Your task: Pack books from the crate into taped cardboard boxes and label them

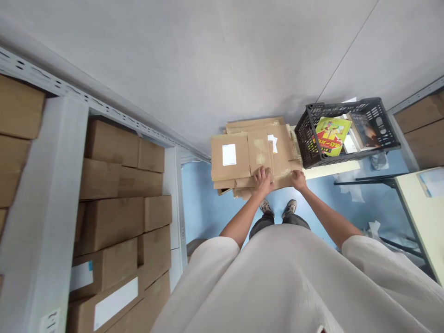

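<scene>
A stack of flattened cardboard boxes lies in front of me against the wall, with packing tape and white labels on it. My left hand is closed over the near edge of the cardboard, fingers bent on top of a piece with a white label. Farther right, my right hand grips the near right edge of a larger flat piece, its thumb side hidden. Several layers stick out unevenly at the stack's left and front.
Just right of the stack stands a black plastic crate holding a yellow-green book and other books. Shelves of cardboard boxes line the left side. A pale table is at right. Plastic scraps lie on the blue floor.
</scene>
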Demonstrator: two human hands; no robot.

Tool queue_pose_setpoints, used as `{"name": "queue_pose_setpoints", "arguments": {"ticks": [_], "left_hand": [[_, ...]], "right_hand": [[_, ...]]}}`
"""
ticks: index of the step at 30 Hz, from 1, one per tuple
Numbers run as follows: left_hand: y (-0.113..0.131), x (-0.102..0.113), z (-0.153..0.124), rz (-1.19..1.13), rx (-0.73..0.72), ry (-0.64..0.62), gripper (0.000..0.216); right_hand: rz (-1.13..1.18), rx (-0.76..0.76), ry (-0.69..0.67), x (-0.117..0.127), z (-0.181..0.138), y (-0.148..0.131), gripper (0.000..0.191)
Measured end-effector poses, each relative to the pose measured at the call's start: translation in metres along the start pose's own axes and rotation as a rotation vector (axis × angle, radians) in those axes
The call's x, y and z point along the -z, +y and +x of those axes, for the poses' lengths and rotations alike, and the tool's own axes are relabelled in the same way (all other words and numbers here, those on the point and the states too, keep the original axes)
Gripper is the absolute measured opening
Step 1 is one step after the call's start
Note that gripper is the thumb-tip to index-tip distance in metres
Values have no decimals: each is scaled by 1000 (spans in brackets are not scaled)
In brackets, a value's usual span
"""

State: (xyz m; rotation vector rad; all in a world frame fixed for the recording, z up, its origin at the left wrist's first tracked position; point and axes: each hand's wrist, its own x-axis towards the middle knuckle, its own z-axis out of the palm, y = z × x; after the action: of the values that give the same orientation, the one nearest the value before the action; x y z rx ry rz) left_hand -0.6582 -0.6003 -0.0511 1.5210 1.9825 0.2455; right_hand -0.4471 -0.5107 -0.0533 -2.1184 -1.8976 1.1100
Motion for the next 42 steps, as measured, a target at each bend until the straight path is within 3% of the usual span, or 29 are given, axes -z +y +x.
{"name": "queue_pose_setpoints", "arguments": {"ticks": [4,11,20,29,33,37,42], "left_hand": [[2,1,1,42,4,-21,90],[5,7,-1,59,16,-44,93],[2,9,-6,90,-8,-36,89],[6,17,-12,104,-24,11,80],[10,24,-9,64,-26,51,77],[13,28,-2,47,-26,68,77],[15,20,4,62,-72,-83,80]], "right_hand": [[-76,-173,87,3,-6,7,72],[-16,-229,66,14,-1,11,80],[39,-86,152,33,-6,9,40],[100,94,132,57,-32,-15,38],[143,181,190,82,-38,-31,37],[217,307,260,124,-41,-43,38],[306,458,364,194,-45,-42,43]]}}
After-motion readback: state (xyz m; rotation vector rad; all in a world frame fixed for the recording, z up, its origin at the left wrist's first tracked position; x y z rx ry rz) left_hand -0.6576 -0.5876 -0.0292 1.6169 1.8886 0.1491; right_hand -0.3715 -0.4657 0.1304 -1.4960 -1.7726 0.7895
